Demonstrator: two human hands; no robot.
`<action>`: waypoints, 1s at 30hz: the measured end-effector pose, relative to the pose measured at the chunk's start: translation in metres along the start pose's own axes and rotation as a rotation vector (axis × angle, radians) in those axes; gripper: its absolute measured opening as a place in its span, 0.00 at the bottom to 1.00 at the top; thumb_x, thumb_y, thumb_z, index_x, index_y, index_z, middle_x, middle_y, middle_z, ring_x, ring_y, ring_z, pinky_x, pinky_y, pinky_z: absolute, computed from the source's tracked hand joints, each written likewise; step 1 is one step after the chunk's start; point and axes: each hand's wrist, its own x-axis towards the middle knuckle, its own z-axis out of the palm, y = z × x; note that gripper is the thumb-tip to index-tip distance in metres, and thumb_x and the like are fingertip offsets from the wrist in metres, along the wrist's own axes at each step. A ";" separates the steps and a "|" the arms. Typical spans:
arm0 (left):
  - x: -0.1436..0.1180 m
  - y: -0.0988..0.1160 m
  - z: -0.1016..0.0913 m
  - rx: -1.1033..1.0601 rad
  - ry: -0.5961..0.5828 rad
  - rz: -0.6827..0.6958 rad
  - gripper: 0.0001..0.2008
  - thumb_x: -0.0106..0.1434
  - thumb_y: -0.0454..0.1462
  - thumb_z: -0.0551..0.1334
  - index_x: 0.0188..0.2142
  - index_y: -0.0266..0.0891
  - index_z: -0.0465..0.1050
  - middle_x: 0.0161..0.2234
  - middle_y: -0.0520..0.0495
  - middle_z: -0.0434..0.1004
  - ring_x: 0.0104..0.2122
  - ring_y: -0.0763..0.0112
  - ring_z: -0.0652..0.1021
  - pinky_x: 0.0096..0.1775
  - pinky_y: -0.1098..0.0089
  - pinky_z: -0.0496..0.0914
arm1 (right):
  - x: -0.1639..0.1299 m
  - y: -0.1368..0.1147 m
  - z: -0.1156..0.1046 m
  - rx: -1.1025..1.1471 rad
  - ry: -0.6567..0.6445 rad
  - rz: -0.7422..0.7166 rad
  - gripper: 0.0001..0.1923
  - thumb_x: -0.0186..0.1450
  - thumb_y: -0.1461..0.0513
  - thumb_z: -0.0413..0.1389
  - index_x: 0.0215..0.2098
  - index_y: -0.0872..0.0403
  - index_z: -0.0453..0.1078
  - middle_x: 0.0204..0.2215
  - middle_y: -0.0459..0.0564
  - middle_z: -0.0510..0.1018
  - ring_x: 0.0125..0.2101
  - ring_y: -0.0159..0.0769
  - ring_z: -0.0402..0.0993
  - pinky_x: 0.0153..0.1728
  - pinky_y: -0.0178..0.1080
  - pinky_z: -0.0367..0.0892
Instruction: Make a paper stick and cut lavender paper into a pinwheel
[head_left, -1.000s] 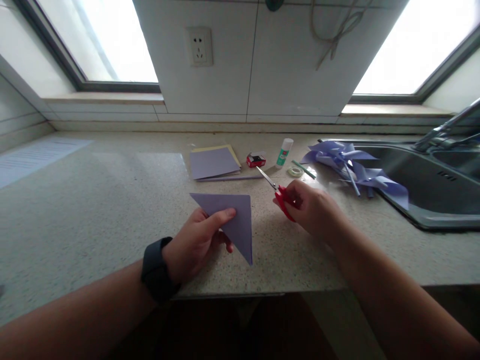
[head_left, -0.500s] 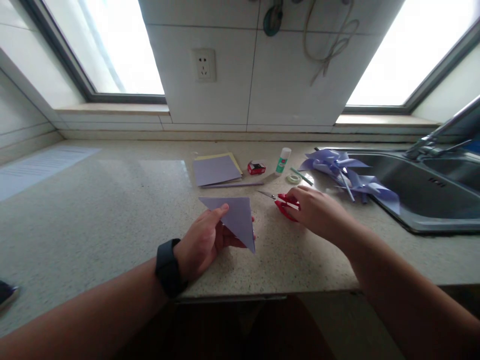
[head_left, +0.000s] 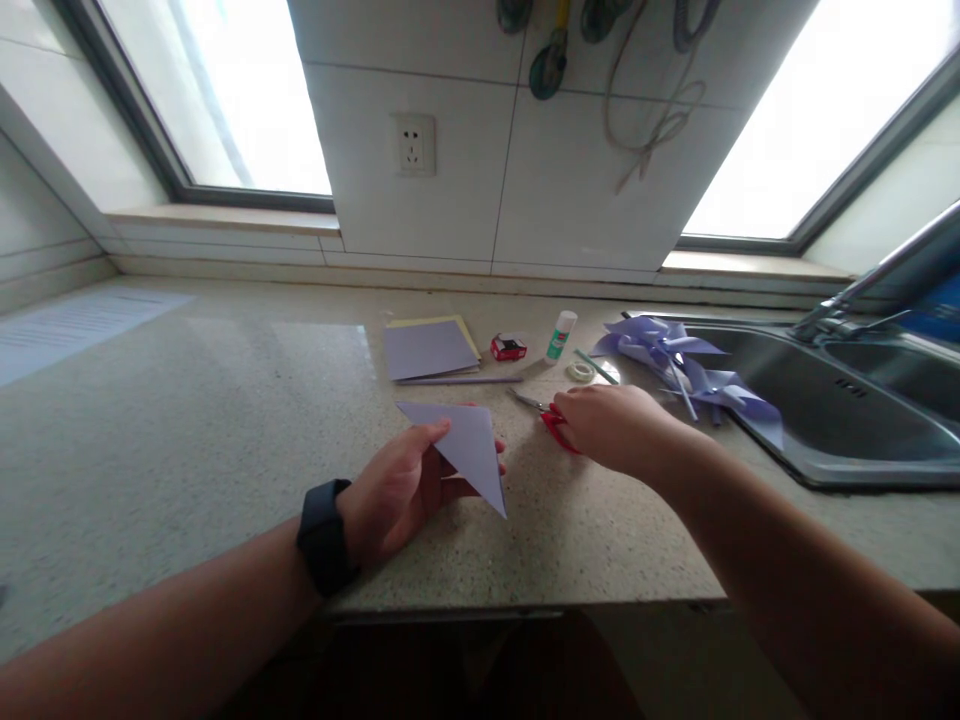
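My left hand (head_left: pixel 397 490), with a dark watch on its wrist, pinches a lilac paper folded into a triangle (head_left: pixel 469 445) just above the speckled counter (head_left: pixel 187 430). My right hand (head_left: pixel 611 428) is closed over the red handles of a pair of scissors (head_left: pixel 544 412), whose blades point left and lie low on the counter. The scissors sit a short way right of the triangle, apart from it.
Behind lie a stack of lilac and yellow sheets (head_left: pixel 429 349), a thin lilac stick (head_left: pixel 469 380), a small red box (head_left: pixel 508 347), a glue stick (head_left: pixel 560 335), a tape roll (head_left: pixel 580 371) and lilac paper pinwheels (head_left: pixel 675 360). A steel sink (head_left: pixel 840 410) with tap is at right.
My right hand has lowered the scissors from a raised, tilted pose to lie flat on the counter. My left hand tipped the paper triangle slightly; the view shifted upward.
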 end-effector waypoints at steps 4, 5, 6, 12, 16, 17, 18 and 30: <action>0.001 0.000 -0.002 -0.007 -0.033 0.009 0.18 0.71 0.39 0.53 0.56 0.32 0.69 0.49 0.32 0.79 0.43 0.53 0.81 0.48 0.53 0.74 | -0.005 -0.007 -0.021 -0.031 0.003 -0.018 0.07 0.66 0.61 0.56 0.31 0.55 0.73 0.31 0.61 0.82 0.31 0.49 0.78 0.25 0.41 0.56; 0.001 0.000 -0.002 -0.016 -0.033 0.019 0.18 0.71 0.38 0.53 0.57 0.35 0.68 0.49 0.34 0.79 0.42 0.54 0.81 0.48 0.52 0.74 | -0.008 -0.012 -0.027 -0.025 0.030 -0.032 0.07 0.66 0.60 0.55 0.32 0.54 0.73 0.31 0.59 0.81 0.30 0.48 0.78 0.26 0.41 0.56; 0.002 -0.001 -0.002 -0.024 -0.032 0.033 0.18 0.70 0.37 0.53 0.58 0.37 0.67 0.48 0.36 0.79 0.42 0.55 0.81 0.47 0.52 0.75 | -0.010 -0.018 -0.033 0.016 0.107 -0.050 0.08 0.67 0.59 0.54 0.33 0.54 0.72 0.29 0.56 0.80 0.29 0.45 0.77 0.26 0.40 0.56; 0.009 -0.003 -0.007 -0.018 -0.166 0.074 0.14 0.68 0.38 0.58 0.51 0.40 0.73 0.45 0.43 0.77 0.37 0.64 0.78 0.41 0.58 0.76 | -0.008 -0.062 -0.037 0.577 0.258 -0.315 0.14 0.61 0.53 0.64 0.39 0.52 0.70 0.32 0.48 0.79 0.31 0.37 0.74 0.30 0.36 0.60; 0.011 -0.004 -0.011 0.031 -0.174 0.053 0.15 0.68 0.42 0.60 0.50 0.37 0.74 0.45 0.41 0.76 0.42 0.60 0.78 0.43 0.59 0.76 | 0.006 -0.071 -0.021 0.720 0.314 -0.374 0.11 0.60 0.60 0.65 0.38 0.53 0.70 0.33 0.47 0.79 0.33 0.35 0.74 0.33 0.36 0.62; 0.010 -0.004 -0.012 0.037 -0.175 0.063 0.15 0.69 0.42 0.59 0.50 0.37 0.74 0.47 0.40 0.75 0.43 0.59 0.77 0.43 0.58 0.76 | 0.009 -0.070 -0.017 0.772 0.313 -0.387 0.11 0.60 0.60 0.65 0.38 0.53 0.70 0.33 0.47 0.79 0.32 0.34 0.74 0.33 0.35 0.63; 0.010 -0.004 -0.012 0.042 -0.180 0.075 0.15 0.69 0.43 0.59 0.51 0.37 0.74 0.48 0.40 0.75 0.44 0.59 0.76 0.43 0.58 0.76 | 0.011 -0.068 -0.013 0.830 0.297 -0.398 0.10 0.61 0.60 0.65 0.38 0.53 0.70 0.32 0.46 0.79 0.32 0.33 0.74 0.33 0.35 0.64; 0.005 -0.006 -0.009 0.088 -0.149 0.118 0.21 0.66 0.45 0.66 0.57 0.48 0.71 0.51 0.44 0.74 0.46 0.61 0.76 0.40 0.62 0.79 | 0.020 -0.054 0.011 1.078 0.234 -0.288 0.19 0.58 0.49 0.69 0.35 0.53 0.69 0.30 0.46 0.77 0.30 0.33 0.73 0.30 0.36 0.66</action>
